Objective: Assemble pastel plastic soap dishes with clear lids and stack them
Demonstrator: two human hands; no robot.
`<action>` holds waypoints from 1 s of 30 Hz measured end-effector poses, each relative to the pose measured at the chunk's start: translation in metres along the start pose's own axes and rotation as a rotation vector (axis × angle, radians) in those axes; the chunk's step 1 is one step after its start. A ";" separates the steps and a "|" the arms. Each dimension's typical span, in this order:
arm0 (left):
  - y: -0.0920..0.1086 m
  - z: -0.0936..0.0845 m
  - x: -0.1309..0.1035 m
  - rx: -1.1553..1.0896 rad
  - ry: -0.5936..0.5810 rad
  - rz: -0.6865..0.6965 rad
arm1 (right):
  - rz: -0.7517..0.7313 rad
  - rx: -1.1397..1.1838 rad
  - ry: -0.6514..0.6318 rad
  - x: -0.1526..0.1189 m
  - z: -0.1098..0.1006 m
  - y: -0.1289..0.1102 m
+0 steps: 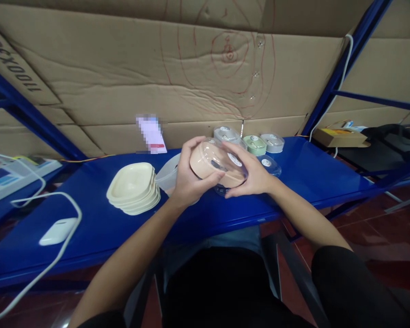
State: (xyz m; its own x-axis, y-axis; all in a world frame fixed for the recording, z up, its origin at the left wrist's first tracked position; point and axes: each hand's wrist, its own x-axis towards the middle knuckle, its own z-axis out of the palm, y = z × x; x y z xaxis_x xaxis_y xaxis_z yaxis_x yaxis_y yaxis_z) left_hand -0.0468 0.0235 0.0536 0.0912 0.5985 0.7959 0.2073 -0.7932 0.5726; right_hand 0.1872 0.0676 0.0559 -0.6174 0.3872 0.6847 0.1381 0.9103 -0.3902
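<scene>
Box (198, 165), peach and rounded, tilts above the blue table (304, 175), right of the stacked dishes (131, 182). We curl our left hand (187, 182) round its left side and clasp its right side with our right hand (256, 173). Farther right of the dishes we see lidded containers (255, 146); left of the dishes, a white case (57, 232).

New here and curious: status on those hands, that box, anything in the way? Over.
Left hand and right hand gripping peach box. Cream dishes to the left, lidded boxes behind; neither between the hands.
</scene>
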 end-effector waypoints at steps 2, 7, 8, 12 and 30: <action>0.002 0.000 0.000 0.026 0.011 0.024 | 0.036 0.025 -0.021 -0.001 -0.001 0.002; 0.003 0.002 -0.003 0.063 0.012 0.048 | 0.101 0.043 -0.062 -0.001 -0.003 -0.002; 0.002 0.002 -0.003 0.060 -0.002 0.045 | 0.110 0.052 -0.077 -0.001 -0.003 -0.003; 0.006 0.006 -0.005 0.062 -0.058 0.026 | 0.128 0.101 -0.079 0.000 -0.003 -0.006; 0.076 -0.123 -0.036 1.211 -0.039 -0.846 | 0.237 -0.098 0.363 -0.004 -0.008 0.021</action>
State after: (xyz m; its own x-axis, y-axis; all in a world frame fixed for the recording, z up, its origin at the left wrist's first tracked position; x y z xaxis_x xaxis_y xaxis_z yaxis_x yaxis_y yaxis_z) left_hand -0.1543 -0.0720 0.0922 -0.4471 0.8428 0.2997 0.8777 0.3487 0.3288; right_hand 0.1985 0.0869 0.0499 -0.2500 0.5975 0.7619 0.3264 0.7928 -0.5147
